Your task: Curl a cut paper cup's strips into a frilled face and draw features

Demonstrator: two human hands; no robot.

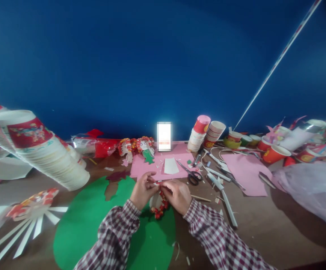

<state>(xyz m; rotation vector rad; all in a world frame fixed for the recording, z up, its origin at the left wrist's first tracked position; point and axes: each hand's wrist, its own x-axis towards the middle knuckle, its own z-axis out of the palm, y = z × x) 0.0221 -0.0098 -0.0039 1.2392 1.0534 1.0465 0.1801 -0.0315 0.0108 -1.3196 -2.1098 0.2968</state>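
A small paper craft piece (157, 214), pale in the middle with a curled red-and-gold edge, hangs below my fingertips over the green sheet. My left hand (142, 191) pinches at its top between thumb and fingers, the index finger raised. From the other side my right hand (177, 194) grips the same spot with bent fingers. What exactly lies between the fingertips is too small to make out. The large round green paper (88, 225) spreads under my left forearm. Just beyond my right hand lie black-handled scissors (193, 177) and a white paper piece (171, 166) on pink sheets (140, 170).
Stacked paper cups (53, 157) lean at the left, beside a cup cut into strips (39, 212). More cup stacks (198, 135) stand at the back. Finished-looking paper figures (144, 148), a utility knife (222, 198), pink paper (244, 174) and a plastic bag (315, 191) lie around.
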